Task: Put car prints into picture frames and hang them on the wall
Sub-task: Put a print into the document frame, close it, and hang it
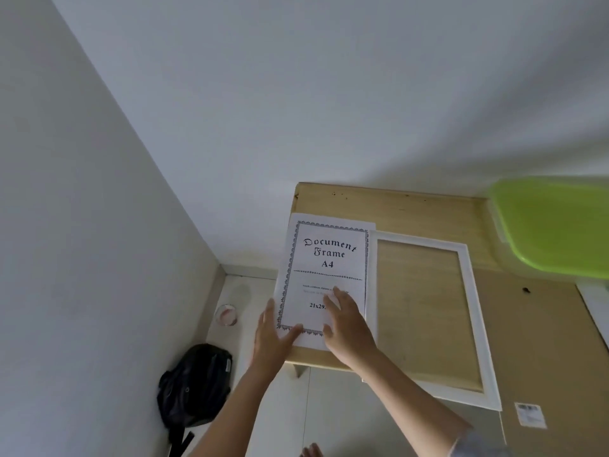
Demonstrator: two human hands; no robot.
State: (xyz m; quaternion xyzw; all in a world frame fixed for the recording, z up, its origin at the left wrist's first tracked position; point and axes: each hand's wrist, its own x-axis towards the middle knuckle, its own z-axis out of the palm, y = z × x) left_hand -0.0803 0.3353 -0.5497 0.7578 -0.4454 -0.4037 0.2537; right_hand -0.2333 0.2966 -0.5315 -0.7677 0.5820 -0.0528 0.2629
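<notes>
Light wooden table [412, 206] bearing printed insert sheet [326, 258], white picture frame [474, 311], brown cardboard [543, 341], green-lidded bin [557, 222].

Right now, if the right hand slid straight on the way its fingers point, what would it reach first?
The right hand lies flat on the Document Frame A4 insert sheet, fingers pointing up the page. It would probably cross the dotted line first, then the printed title.

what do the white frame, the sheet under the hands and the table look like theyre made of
White frame: smooth painted wood or plastic; matte, no grain visible, so unclear which.
Insert sheet: thin printed paper, black "Document Frame A4" text with an ornate border, lying flat under both hands.
Table: light wood or wood-look laminate; pale grain lines and a few dark specks.
</notes>
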